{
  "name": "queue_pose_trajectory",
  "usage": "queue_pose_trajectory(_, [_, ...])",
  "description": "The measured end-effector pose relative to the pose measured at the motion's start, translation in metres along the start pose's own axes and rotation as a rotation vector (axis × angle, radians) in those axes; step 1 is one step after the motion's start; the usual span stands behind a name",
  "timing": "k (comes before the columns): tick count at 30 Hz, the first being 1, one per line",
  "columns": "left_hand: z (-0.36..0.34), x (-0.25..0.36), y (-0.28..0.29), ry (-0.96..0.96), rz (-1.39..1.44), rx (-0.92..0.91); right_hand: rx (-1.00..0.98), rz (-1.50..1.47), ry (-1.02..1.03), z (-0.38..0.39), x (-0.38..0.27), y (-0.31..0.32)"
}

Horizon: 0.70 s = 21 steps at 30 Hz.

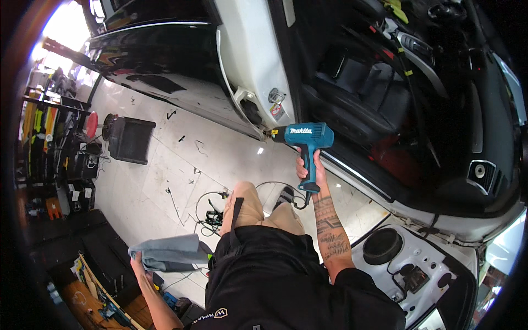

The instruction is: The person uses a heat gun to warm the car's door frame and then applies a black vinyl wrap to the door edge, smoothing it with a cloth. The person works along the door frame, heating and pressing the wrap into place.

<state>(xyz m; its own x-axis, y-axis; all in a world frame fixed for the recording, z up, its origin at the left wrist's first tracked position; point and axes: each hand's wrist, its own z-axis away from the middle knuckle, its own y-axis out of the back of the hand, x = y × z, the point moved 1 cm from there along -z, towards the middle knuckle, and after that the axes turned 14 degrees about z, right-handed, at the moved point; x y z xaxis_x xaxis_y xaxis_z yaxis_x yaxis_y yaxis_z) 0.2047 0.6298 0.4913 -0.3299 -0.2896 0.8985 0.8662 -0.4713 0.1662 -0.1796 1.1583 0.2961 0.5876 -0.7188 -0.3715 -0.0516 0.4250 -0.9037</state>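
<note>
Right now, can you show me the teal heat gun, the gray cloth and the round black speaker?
Teal heat gun (pixel 313 142): head view, on its housing.
Gray cloth (pixel 169 254): head view, on its folded middle.
Round black speaker (pixel 383 246): head view, on its round front.

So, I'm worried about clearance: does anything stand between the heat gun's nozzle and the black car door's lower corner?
Nothing visible: the right hand aims the heat gun at the black car door, the nozzle close to that corner; contact is unclear.
</note>
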Motion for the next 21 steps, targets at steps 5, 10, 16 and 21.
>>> queue_pose_trajectory(5, [-0.016,0.003,-0.013,-0.427,-1.036,0.125,-0.064,0.052,-0.027,0.008,-0.011,-0.042])
queue_pose_trajectory(10, [-0.071,0.003,-0.041,0.239,-0.535,-0.287,-0.191,-0.067,0.035,0.013,-0.045,-0.114])
queue_pose_trajectory(16, [-0.152,0.068,-0.126,0.245,0.581,-0.308,-0.405,-0.109,0.159,-0.009,-0.077,-0.196])
queue_pose_trajectory(21, [-0.194,0.158,-0.259,-0.029,0.866,-0.635,-0.507,-0.085,0.250,-0.033,-0.088,-0.246])
